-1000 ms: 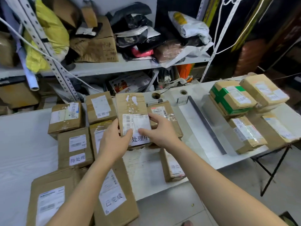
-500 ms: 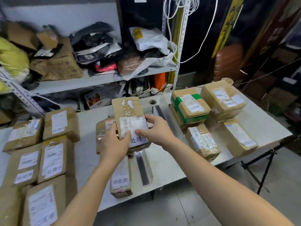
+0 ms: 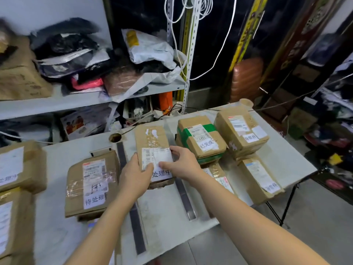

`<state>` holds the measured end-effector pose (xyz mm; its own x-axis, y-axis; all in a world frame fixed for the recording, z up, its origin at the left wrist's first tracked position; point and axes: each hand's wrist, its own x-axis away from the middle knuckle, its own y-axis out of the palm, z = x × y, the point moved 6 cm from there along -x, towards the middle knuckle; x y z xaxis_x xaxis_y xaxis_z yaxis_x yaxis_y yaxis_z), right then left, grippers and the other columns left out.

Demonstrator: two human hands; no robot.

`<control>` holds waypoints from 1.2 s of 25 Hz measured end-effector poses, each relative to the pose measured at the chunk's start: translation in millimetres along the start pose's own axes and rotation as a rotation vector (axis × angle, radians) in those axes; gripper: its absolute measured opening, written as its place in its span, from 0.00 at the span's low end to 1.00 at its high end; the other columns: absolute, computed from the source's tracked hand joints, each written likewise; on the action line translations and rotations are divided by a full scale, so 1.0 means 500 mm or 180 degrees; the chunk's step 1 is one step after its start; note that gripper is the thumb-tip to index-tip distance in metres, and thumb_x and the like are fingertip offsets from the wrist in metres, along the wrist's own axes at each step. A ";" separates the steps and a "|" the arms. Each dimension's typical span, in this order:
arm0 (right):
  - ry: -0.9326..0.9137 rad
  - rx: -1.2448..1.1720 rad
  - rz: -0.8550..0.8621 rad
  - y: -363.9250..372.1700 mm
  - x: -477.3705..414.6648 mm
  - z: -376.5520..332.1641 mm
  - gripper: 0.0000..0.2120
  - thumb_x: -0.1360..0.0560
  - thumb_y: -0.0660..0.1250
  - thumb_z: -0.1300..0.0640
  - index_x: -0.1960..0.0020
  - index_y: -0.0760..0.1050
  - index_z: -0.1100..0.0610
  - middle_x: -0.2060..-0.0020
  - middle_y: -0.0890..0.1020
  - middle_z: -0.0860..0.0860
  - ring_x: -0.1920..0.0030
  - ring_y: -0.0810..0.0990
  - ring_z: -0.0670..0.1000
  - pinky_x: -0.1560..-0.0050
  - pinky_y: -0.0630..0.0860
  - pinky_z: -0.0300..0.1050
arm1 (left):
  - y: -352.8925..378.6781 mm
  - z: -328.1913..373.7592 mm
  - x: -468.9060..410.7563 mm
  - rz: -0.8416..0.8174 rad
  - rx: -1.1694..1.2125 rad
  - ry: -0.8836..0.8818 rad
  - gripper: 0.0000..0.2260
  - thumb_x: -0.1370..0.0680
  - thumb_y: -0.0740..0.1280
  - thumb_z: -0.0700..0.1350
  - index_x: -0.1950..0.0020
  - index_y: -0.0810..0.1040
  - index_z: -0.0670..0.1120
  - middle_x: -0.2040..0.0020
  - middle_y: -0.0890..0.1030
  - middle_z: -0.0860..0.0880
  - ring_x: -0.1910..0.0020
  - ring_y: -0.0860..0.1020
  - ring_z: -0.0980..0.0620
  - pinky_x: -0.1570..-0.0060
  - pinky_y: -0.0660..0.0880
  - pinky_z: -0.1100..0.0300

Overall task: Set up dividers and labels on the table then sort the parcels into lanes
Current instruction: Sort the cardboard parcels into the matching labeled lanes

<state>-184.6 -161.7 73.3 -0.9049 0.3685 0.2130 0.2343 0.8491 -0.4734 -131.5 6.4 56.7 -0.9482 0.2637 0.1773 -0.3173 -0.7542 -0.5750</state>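
Observation:
Both hands hold a long brown parcel point(image 3: 152, 142) with a white label over the lane between two dark divider strips: the left one point(image 3: 133, 217) and the right one point(image 3: 186, 199). My left hand point(image 3: 135, 174) grips its near left corner, my right hand point(image 3: 181, 163) pinches its right edge. A flat parcel point(image 3: 89, 184) lies left of the left strip. A green-taped parcel point(image 3: 202, 138) and several more brown parcels point(image 3: 240, 132) lie right of the right strip on the white table point(image 3: 168, 222).
More brown parcels point(image 3: 17, 165) crowd the table's left end. Behind the table stands a white shelf point(image 3: 57, 102) full of bags and boxes. A round cable hole point(image 3: 115, 138) sits at the table's back. The table's right edge drops to a grey floor point(image 3: 315, 226).
The view swung right, so the left parcels slid out of frame. My hands carried the parcel rightward to the lane between the two strips and lower toward the table.

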 end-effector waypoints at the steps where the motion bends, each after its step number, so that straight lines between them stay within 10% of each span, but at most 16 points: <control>1: 0.0020 0.0030 -0.0017 0.002 -0.015 0.008 0.23 0.30 0.78 0.56 0.35 0.80 0.51 0.43 0.85 0.44 0.47 0.84 0.41 0.46 0.83 0.42 | 0.008 -0.004 -0.014 -0.0010 -0.0057 -0.0008 0.17 0.20 0.67 0.48 0.31 0.73 0.53 0.37 0.81 0.51 0.43 0.80 0.47 0.45 0.79 0.50; 8: 0.0048 0.0699 -0.0359 0.056 -0.106 0.065 0.24 0.28 0.77 0.54 0.34 0.79 0.54 0.41 0.85 0.47 0.44 0.83 0.47 0.60 0.70 0.25 | 0.083 -0.078 -0.090 -0.0090 -0.0519 -0.0446 0.18 0.19 0.65 0.48 0.30 0.71 0.47 0.37 0.81 0.46 0.46 0.80 0.45 0.60 0.71 0.58; 16: 0.0418 0.0883 -0.0794 0.104 -0.157 0.206 0.22 0.28 0.76 0.56 0.35 0.78 0.54 0.41 0.85 0.51 0.42 0.83 0.53 0.44 0.81 0.46 | 0.193 -0.162 -0.112 -0.0292 -0.0722 -0.1109 0.17 0.20 0.67 0.46 0.32 0.71 0.45 0.38 0.81 0.45 0.44 0.80 0.43 0.52 0.77 0.54; 30: 0.0202 0.1321 -0.0806 0.134 -0.215 0.187 0.17 0.23 0.68 0.63 0.35 0.74 0.59 0.40 0.81 0.56 0.40 0.81 0.58 0.48 0.74 0.43 | 0.161 -0.107 -0.140 0.0340 -0.1370 -0.0707 0.21 0.21 0.68 0.46 0.29 0.71 0.44 0.41 0.80 0.43 0.47 0.81 0.42 0.51 0.80 0.49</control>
<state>-104.9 -179.9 -61.3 -0.8886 0.2031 0.4112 -0.1636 0.6973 -0.6979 -89.8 -40.5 -44.6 -0.9707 0.0288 0.2384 -0.2264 -0.4408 -0.8686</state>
